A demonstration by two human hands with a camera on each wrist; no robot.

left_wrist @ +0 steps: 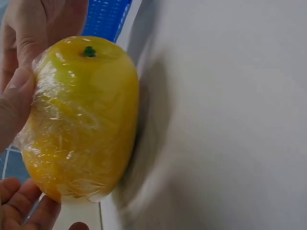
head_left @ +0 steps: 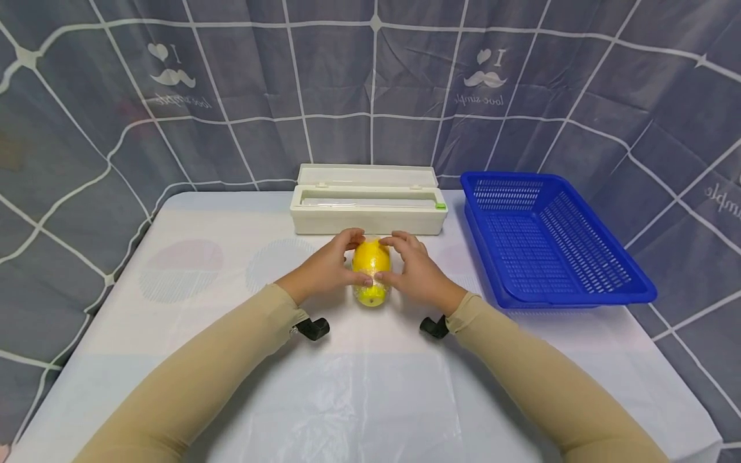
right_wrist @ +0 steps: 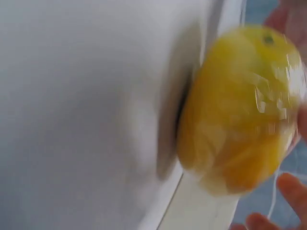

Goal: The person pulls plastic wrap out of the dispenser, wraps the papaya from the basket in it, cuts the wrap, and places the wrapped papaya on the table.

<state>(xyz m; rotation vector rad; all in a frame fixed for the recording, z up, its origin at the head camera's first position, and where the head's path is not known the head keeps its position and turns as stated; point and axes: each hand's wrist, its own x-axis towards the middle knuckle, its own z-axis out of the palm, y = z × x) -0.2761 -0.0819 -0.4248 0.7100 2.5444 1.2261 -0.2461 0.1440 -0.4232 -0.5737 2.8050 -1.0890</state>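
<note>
A yellow oblong fruit (head_left: 371,263), wrapped in clear shiny plastic film, is between the two hands near the middle of the table. Its green stem spot (left_wrist: 89,51) shows through in the left wrist view. My left hand (head_left: 328,267) holds the fruit's left side, thumb on the upper surface and fingers bent toward the far end. From the other side my right hand (head_left: 418,269) holds it likewise, the thumbs almost meeting on the film. In the right wrist view the fruit (right_wrist: 240,115) is blurred. Whether its underside touches the table cannot be told.
Behind the fruit stands a white cling film box (head_left: 370,220), its lid raised and a green slider at its right end. A blue plastic basket (head_left: 503,270) sits at the right. The table (head_left: 370,399) has a pale cover; a grey checked curtain (head_left: 370,77) hangs around it.
</note>
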